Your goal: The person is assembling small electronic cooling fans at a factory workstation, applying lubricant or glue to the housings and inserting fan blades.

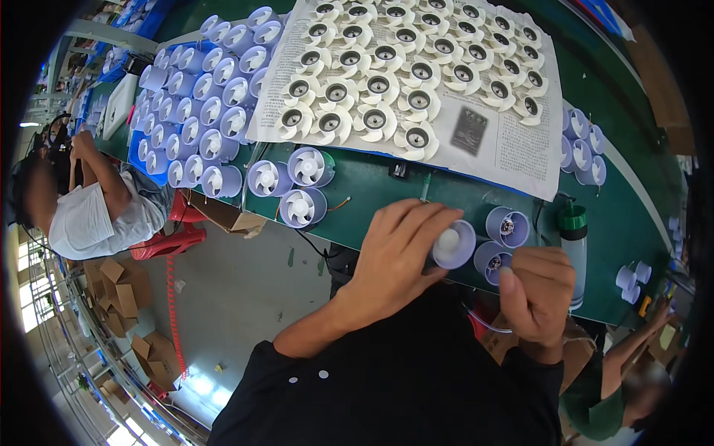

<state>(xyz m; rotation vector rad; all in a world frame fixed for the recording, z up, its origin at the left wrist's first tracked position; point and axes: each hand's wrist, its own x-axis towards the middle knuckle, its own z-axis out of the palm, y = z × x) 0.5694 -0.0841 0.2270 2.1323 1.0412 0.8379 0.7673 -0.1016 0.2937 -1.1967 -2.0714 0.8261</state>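
Note:
My left hand (401, 249) is wrapped round a lavender cylindrical fan housing (468, 244) with a white hub showing in its open end. To the right of it, my right hand (541, 290) is curled into a fist with the thumb up; whatever its fingers may hold is hidden. Close by that fist stands a lavender housing (487, 256) with a motor and wires inside, and another such housing (513, 224) is just behind it. Left of my left hand, three lavender fans with white blades (303, 207) are grouped at the green table's edge.
Many white fan impellers (374, 119) lie in rows on a newspaper sheet (513, 160). Lavender fans (212, 111) crowd the left, partly in a blue tray; more housings (581, 141) stand right. A green-capped bottle (573, 223) is beside my right hand. Other people work at both sides.

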